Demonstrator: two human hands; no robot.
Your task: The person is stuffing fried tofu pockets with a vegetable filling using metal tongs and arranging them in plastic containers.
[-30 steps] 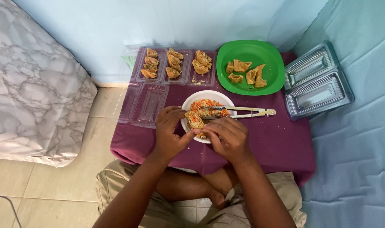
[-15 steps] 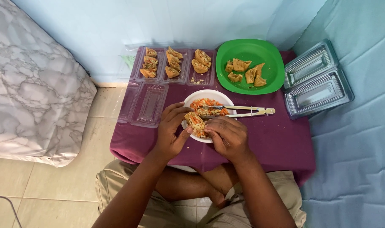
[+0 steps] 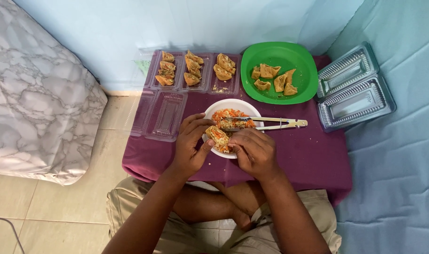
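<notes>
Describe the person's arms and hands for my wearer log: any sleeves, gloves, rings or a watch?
Both arms are bare up to the frame edge, no sleeves in view. The left hand and right hand wear no gloves; no rings, watch or bracelet show. Below them, khaki shorts.

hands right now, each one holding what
left hand: closed on the stuffed tofu puff, over the white bowl
right hand: fingers curled at the same puff

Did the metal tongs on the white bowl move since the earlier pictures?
No. The metal tongs lie across the white bowl as before, with the handle end pointing right, below the green plate.
</notes>
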